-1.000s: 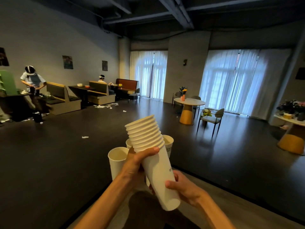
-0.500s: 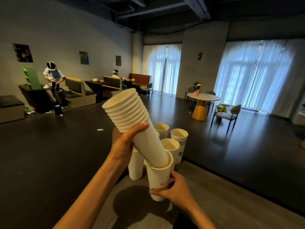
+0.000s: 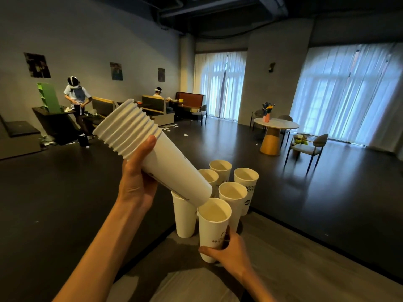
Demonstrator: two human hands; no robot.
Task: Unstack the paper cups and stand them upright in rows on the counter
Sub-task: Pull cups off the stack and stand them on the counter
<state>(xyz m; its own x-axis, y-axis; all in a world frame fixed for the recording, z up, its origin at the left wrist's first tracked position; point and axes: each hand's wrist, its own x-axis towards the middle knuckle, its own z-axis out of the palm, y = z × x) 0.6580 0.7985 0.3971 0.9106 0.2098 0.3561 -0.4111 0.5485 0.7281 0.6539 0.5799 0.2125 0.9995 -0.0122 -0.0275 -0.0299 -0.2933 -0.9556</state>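
Paper cups upright on counter: five standing, sixth cup pinched low in right hand, just free of stack. Remaining stack tilted, gripped in left hand. Roughly nine left to separate.

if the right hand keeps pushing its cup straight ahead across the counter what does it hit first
Likely the upright cup just beyond the held cup that the right hand grips; depth is hard to judge, so they may already touch.
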